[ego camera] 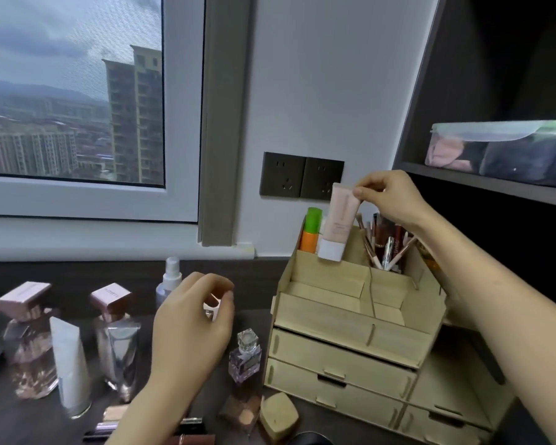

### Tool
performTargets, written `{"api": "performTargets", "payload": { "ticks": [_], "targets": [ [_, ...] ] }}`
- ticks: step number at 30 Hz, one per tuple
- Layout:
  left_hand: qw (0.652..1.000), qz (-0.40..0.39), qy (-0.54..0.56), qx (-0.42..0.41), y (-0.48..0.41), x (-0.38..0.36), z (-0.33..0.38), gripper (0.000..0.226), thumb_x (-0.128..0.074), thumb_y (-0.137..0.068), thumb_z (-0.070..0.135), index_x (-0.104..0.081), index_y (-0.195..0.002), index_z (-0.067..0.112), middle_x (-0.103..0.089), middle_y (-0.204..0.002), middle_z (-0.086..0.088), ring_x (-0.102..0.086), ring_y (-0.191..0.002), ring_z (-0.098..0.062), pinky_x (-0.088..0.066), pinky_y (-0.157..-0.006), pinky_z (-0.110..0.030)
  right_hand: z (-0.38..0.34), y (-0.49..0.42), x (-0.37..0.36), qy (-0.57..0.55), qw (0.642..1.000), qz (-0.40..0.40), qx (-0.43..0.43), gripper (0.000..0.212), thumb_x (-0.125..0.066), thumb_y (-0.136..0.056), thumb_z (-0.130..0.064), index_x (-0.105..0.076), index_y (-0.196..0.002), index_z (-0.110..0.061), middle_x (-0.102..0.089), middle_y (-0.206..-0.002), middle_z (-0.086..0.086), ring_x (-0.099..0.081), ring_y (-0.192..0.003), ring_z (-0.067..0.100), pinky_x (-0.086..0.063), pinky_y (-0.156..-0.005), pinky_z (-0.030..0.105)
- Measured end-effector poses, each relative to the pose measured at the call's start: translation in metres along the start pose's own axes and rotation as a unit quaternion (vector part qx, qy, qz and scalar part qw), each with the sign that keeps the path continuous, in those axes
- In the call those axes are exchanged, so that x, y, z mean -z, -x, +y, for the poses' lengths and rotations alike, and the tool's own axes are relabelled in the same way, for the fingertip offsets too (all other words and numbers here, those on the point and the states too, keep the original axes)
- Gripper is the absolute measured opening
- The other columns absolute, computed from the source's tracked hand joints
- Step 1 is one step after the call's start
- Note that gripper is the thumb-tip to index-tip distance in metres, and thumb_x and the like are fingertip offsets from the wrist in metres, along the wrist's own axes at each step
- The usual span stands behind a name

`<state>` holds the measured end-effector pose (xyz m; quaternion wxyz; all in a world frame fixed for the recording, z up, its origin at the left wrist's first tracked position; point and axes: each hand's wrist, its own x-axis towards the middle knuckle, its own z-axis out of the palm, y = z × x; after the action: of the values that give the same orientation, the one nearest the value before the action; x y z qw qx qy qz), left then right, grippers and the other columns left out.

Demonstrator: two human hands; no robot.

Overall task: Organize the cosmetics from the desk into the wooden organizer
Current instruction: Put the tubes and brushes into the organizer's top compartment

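Right hand [389, 197] pinches pink tube [337, 226] over organizer [321, 316] beside orange bottle [309, 240]; left hand [187, 322] curls round small item [212, 308]

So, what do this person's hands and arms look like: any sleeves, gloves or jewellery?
Both are bare. The left hand and right hand wear no gloves, and no rings, watch or bracelet show. The left forearm and right forearm are uncovered as far as the frame reaches; no sleeve is in view.
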<state>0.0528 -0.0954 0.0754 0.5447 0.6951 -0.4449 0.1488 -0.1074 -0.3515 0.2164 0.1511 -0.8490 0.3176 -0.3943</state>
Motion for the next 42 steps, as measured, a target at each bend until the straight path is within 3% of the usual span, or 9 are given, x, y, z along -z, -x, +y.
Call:
{"api": "performTargets", "payload": {
  "ticks": [5,11,14,22,27,34,36,39,42],
  "targets": [
    [1.0,-0.014,0.001,0.013,0.002,-0.004,-0.002,0.02,-0.067,-0.075,0.007,-0.061,-0.071,0.025,-0.058,-0.069,0.014,-0.053,-0.079,-0.005,-0.035,-0.056,-0.011,0.024,-0.007,-0.001,0.014,0.999,0.034,-0.024,0.007,-0.066,-0.085,-0.021,-0.073,-0.086,-0.02,-0.071,-0.085,-0.001,-0.066,-0.09,0.02,-0.052,-0.089,0.045],
    [1.0,-0.02,-0.005,0.018,0.003,-0.003,-0.006,0.019,-0.067,-0.075,0.007,-0.062,-0.073,0.025,-0.059,-0.069,0.014,-0.053,-0.073,-0.006,-0.032,-0.055,-0.011,0.051,-0.001,-0.002,0.155,0.987,0.02,-0.033,0.011,-0.066,-0.085,-0.03,-0.074,-0.088,-0.025,-0.071,-0.091,-0.004,-0.062,-0.097,0.02,-0.047,-0.086,0.034],
    [1.0,-0.021,-0.006,0.017,0.003,-0.004,-0.007,0.018,-0.067,-0.075,0.006,-0.062,-0.073,0.024,-0.059,-0.069,0.014,-0.053,-0.073,-0.005,-0.033,-0.055,-0.012,0.054,-0.001,-0.004,0.201,0.978,0.051,-0.038,0.012,-0.065,-0.085,-0.034,-0.074,-0.089,-0.027,-0.07,-0.097,0.001,-0.055,-0.106,0.023,-0.04,-0.088,0.034],
    [0.999,-0.036,-0.008,0.008,0.006,-0.009,-0.009,0.025,-0.067,-0.075,0.005,-0.057,-0.071,0.028,-0.056,-0.069,0.017,-0.053,-0.077,-0.001,-0.032,-0.055,-0.014,0.049,-0.01,-0.018,0.253,0.966,0.049,-0.026,0.013,-0.066,-0.085,-0.03,-0.075,-0.088,-0.022,-0.073,-0.094,0.0,-0.059,-0.099,0.022,-0.044,-0.09,0.039],
    [0.999,-0.042,-0.003,0.01,0.007,-0.011,-0.008,0.031,-0.067,-0.075,0.005,-0.052,-0.069,0.032,-0.057,-0.069,0.016,-0.053,-0.079,-0.001,-0.032,-0.055,-0.014,0.043,-0.011,-0.015,0.387,0.922,-0.005,0.024,0.01,-0.068,-0.081,-0.035,-0.071,-0.084,-0.027,-0.064,-0.102,0.001,-0.05,-0.104,0.023,-0.033,-0.088,0.037],
    [0.999,-0.043,-0.019,0.018,0.007,-0.005,-0.01,0.023,-0.068,-0.074,0.003,-0.06,-0.072,0.025,-0.054,-0.068,0.021,-0.053,-0.076,0.002,-0.03,-0.052,-0.012,0.046,-0.017,-0.017,0.246,0.955,-0.158,-0.048,0.041,-0.049,-0.089,-0.016,-0.056,-0.128,-0.026,-0.056,-0.135,-0.004,-0.047,-0.127,0.021,-0.036,-0.108,0.037],
    [0.999,-0.042,-0.022,0.02,0.006,-0.003,-0.01,0.021,-0.068,-0.074,0.004,-0.061,-0.072,0.024,-0.054,-0.068,0.02,-0.054,-0.075,0.001,-0.03,-0.052,-0.011,0.046,-0.019,-0.015,0.21,0.958,-0.182,-0.069,0.036,-0.047,-0.092,-0.015,-0.06,-0.125,-0.021,-0.059,-0.131,-0.003,-0.05,-0.123,0.02,-0.039,-0.106,0.037],
    [0.999,-0.043,-0.019,0.016,0.004,-0.002,-0.009,0.019,-0.068,-0.074,0.004,-0.063,-0.073,0.023,-0.056,-0.068,0.018,-0.054,-0.072,0.0,-0.031,-0.051,-0.012,0.048,-0.022,-0.01,0.182,0.965,-0.174,-0.078,0.025,-0.044,-0.095,-0.023,-0.068,-0.096,-0.023,-0.068,-0.112,0.001,-0.06,-0.104,0.021,-0.047,-0.096,0.04],
    [0.999,-0.04,-0.015,0.012,0.004,-0.002,-0.007,0.019,-0.068,-0.074,0.003,-0.064,-0.074,0.022,-0.056,-0.069,0.018,-0.054,-0.072,0.001,-0.033,-0.051,-0.015,0.047,-0.025,-0.002,0.206,0.963,-0.156,-0.071,0.032,-0.043,-0.096,-0.029,-0.068,-0.081,-0.015,-0.069,-0.087,0.003,-0.061,-0.083,0.021,-0.048,-0.08,0.037]
  ]
}}
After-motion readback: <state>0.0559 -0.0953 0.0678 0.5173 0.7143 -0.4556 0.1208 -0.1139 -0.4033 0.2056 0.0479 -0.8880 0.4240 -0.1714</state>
